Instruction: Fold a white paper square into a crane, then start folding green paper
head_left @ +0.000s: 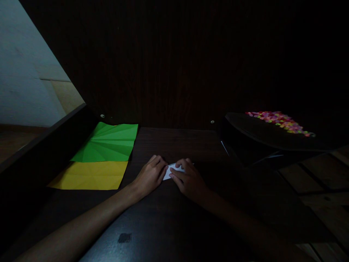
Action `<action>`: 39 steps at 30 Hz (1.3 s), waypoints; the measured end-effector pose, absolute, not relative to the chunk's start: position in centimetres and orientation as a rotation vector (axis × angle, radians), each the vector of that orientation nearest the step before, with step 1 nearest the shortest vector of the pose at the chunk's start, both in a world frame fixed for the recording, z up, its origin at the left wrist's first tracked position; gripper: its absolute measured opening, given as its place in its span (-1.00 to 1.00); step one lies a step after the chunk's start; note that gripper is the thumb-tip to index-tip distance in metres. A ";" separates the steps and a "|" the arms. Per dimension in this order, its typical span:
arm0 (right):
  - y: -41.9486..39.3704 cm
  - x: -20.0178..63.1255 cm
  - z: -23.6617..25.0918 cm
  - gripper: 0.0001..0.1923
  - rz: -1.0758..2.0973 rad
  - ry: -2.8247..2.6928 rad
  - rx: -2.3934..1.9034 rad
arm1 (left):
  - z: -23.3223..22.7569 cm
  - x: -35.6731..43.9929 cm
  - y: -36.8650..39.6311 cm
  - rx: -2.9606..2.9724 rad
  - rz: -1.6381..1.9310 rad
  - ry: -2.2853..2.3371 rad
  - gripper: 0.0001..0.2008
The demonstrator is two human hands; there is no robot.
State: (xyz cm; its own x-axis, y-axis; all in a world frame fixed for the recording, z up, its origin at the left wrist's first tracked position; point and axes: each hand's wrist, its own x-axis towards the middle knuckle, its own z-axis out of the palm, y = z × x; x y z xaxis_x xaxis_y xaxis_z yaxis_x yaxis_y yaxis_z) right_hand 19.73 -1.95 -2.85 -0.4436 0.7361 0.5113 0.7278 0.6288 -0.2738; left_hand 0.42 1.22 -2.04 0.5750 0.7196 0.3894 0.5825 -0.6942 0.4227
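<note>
Head view, dim light, and both hands are down on the dark surface (169,218), near its middle and a little toward the far edge, working a small white paper (172,169). Left hand (149,175) lies curled with its fingertips pressed onto the paper's left end; right hand (189,179) covers the right end, fingers bent over the top, pinning it flat more than gripping it. Only a sliver of white shows between them, so how it is folded underneath, I cannot tell. Now the risk: that piece is small and the surface looks smooth and glossy, so if one hand pushes harder than the other, the paper could skid or swivel and any crease would come out crooked. Light is poor too, and misaligned edges would be easy to miss before being pressed down. Thin paper under bent fingertips could also wrinkle or tear at a corner if it gets dragged. Over toward the left edge lie a green sheet (109,142), already creased in a fan pattern, and a yellow sheet (89,175) just nearer, touching or overlapping it; both sit well apart from the hands, though a left elbow swinging out could nudge them. At the far right, a dark tray (259,134) carries a heap of tiny coloured pieces (280,121), clear of the hands.
</note>
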 end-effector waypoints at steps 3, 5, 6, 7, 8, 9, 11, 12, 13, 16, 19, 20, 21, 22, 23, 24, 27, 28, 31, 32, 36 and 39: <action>-1.6 19.7 -2.8 -0.89 0.154 -2.187 -1.186 | -2.2 0.5 1.2 2.582 0.799 1.080 -0.84; -1.2 19.7 -2.7 -0.92 0.251 -2.118 -1.227 | -2.2 0.5 1.2 2.586 0.806 1.077 -0.84; -1.1 19.7 -2.7 -0.93 0.292 -2.085 -1.250 | -2.2 0.5 1.2 2.589 0.809 1.072 -0.84; -0.9 19.7 -2.6 -0.94 0.321 -2.058 -1.270 | -2.2 0.5 1.2 2.593 0.810 1.066 -0.84; -0.8 19.7 -2.6 -0.95 0.337 -2.041 -1.288 | -2.2 0.5 1.2 2.599 0.806 1.062 -0.84; -0.7 19.7 -2.5 -0.96 0.341 -2.033 -1.303 | -2.1 0.5 1.2 2.608 0.804 1.061 -0.84; -0.5 19.7 -2.6 -0.91 0.318 -2.032 -1.319 | -2.0 0.5 1.2 2.630 0.791 1.061 -0.84; -0.4 19.7 -2.6 -0.88 0.303 -2.041 -1.321 | -2.0 0.6 1.2 2.641 0.786 1.063 -0.84; -0.4 19.7 -2.7 -0.86 0.290 -2.054 -1.321 | -2.0 0.6 1.2 2.652 0.783 1.065 -0.85; -0.2 19.6 -2.9 -0.83 0.281 -2.105 -1.320 | -2.0 0.6 1.1 2.682 0.782 1.060 -0.86; -0.2 19.7 -2.7 -0.83 0.322 -2.164 -1.316 | -2.2 0.7 1.0 2.737 0.786 1.052 -0.86; -0.1 19.7 -2.6 -0.84 0.345 -2.179 -1.308 | -2.3 0.7 1.0 2.764 0.778 1.051 -0.84; -0.1 19.8 -2.5 -0.84 0.367 -2.186 -1.299 | -2.3 0.8 1.0 2.794 0.765 1.052 -0.82; -0.1 19.8 -2.4 -0.84 0.386 -2.187 -1.291 | -2.3 0.8 0.9 2.823 0.747 1.054 -0.80; -0.1 19.9 -2.3 -0.84 0.398 -2.185 -1.285 | -2.3 0.8 0.9 2.848 0.728 1.056 -0.79; -0.1 19.9 -2.3 -0.85 0.405 -2.182 -1.278 | -2.3 0.8 0.8 2.870 0.709 1.053 -0.78; -0.1 19.9 -2.4 -0.84 0.402 -2.193 -1.258 | -2.0 0.8 0.7 2.909 0.691 1.029 -0.76; -0.1 19.9 -2.5 -0.84 0.396 -2.202 -1.252 | -1.8 0.8 0.6 2.914 0.688 1.019 -0.75; -0.2 20.0 -2.6 -0.82 0.383 -2.222 -1.245 | -1.5 0.7 0.5 2.917 0.686 0.995 -0.71; -0.2 20.0 -2.6 -0.82 0.390 -2.225 -1.242 | -1.5 0.7 0.5 2.914 0.687 0.989 -0.70; -0.1 20.2 -2.5 -0.81 0.426 -2.244 -1.203 | -1.7 0.7 0.6 2.903 0.694 0.996 -0.73; 0.0 20.4 -2.4 -0.80 0.436 -2.257 -1.165 | -1.9 0.6 0.7 2.886 0.700 0.990 -0.74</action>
State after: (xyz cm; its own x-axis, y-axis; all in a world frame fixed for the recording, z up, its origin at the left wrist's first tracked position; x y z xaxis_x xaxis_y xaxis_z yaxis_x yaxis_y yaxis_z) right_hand 20.40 -0.03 -2.38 -0.4678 0.8208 0.3278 0.6397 0.5704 -0.5152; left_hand 0.59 0.69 -1.89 0.6999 0.5858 0.4085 0.5809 -0.7997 0.1516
